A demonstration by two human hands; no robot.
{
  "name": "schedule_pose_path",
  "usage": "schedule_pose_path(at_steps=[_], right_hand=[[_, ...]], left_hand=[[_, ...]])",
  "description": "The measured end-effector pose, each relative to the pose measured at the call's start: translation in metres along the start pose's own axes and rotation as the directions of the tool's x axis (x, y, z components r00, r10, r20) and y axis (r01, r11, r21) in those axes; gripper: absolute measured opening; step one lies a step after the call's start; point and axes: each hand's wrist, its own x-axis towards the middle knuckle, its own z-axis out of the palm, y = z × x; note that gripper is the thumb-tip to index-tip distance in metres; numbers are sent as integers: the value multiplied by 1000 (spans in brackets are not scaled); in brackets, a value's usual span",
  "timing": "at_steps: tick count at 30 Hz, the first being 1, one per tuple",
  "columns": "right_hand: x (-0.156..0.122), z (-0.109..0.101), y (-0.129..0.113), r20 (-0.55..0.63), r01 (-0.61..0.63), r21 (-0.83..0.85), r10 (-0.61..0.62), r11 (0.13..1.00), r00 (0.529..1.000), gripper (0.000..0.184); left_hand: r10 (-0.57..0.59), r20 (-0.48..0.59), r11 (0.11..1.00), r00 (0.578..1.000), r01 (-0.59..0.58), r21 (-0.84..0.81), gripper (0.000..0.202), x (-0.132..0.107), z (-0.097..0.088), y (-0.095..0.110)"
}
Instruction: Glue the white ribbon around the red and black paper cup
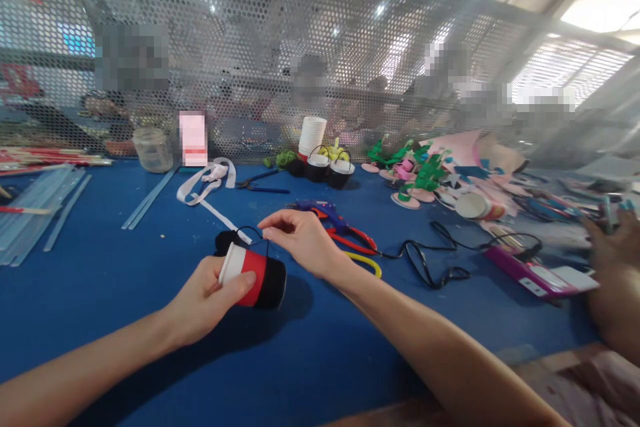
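My left hand (207, 297) is closed around a small paper cup (255, 277) lying on its side, with a white rim, a red band and a black base. My right hand (300, 240) pinches a thin black wire (250, 230) that arcs over the cup like a handle. A black fuzzy lump (225, 240) sits just behind the cup. Both hands hover low over the blue table (125, 267).
Behind lie scissors with red and yellow handles (353, 240), a blue glue gun (320, 208), a black cable (425, 260), white ribbon (210, 183), finished black cups (327, 170), stacked white cups (312, 135), glue sticks (45, 203), a jar (153, 149). Another person's hand (613, 247) is at the right.
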Motion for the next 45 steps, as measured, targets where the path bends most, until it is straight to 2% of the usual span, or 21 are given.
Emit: schedule_pose_path(at_steps=[7, 18, 21, 25, 28, 33, 36, 38, 39, 41, 43, 45], right_hand=[[0, 6, 1, 68, -39, -37, 42, 999, 997, 13], [-2, 9, 11, 199, -160, 89, 140, 983, 970, 12], [-1, 10, 14, 235, -209, 178, 165, 961, 958, 11], [0, 11, 11, 273, -317, 348, 229, 882, 934, 8], [-1, 13, 8, 284, -353, 391, 253, 850, 925, 7], [-2, 12, 5, 322, -361, 308, 261, 880, 910, 9], [0, 4, 2, 242, -323, 172, 278, 931, 929, 17], [3, -3, -1, 187, -315, 158, 284, 936, 940, 23], [3, -7, -3, 196, -318, 183, 282, 931, 939, 29], [3, -14, -9, 291, -333, 233, 261, 914, 920, 37], [0, -18, -13, 430, -349, 234, 225, 907, 874, 38], [-3, -21, -15, 517, -348, 206, 200, 914, 832, 37]], left_hand=[[67, 0, 996, 998, -67, 55, 25, 0, -2, -3], [86, -12, 991, 996, -85, 107, 26, -2, -2, -2], [62, -25, 992, 998, -59, 116, 27, -3, -2, -1], [39, -47, 995, 998, -35, 96, 28, -3, -3, 2], [47, -50, 995, 998, -42, 94, 28, -3, -3, 2], [106, -17, 982, 994, -102, 158, 27, -5, -4, 2], [145, -88, 968, 986, -122, 220, 28, -6, -6, 9], [155, -148, 965, 977, -117, 235, 26, -6, -8, 13], [158, -162, 965, 974, -118, 236, 26, -5, -9, 15], [171, -161, 963, 972, -130, 236, 23, -4, -10, 17], [205, -140, 955, 969, -167, 244, 21, -4, -12, 16], [242, -109, 945, 964, -208, 253, 22, -2, -13, 14]])
